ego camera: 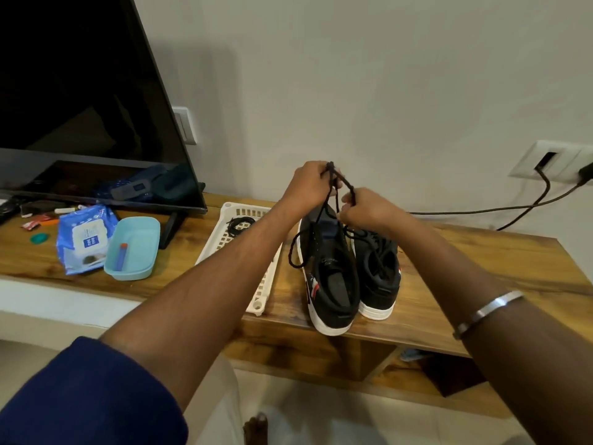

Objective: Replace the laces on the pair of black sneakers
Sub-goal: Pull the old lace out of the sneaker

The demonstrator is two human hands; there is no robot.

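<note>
One camera only is showing the scene, so no part is being shared with a second view. It is sitting on the person's head and is looking forward and down along both arms. The wide lens is bending the edges of the picture. The hands are meeting near the centre, at arm's length. The wooden table (pixel 449 271) is lying close below, and the wall (pixel 385 75) is standing far behind it. The dark screen (pixel 80 91) is filling the far left.

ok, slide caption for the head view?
Both hands, left and right, hold a black lace above two black sneakers.
</note>
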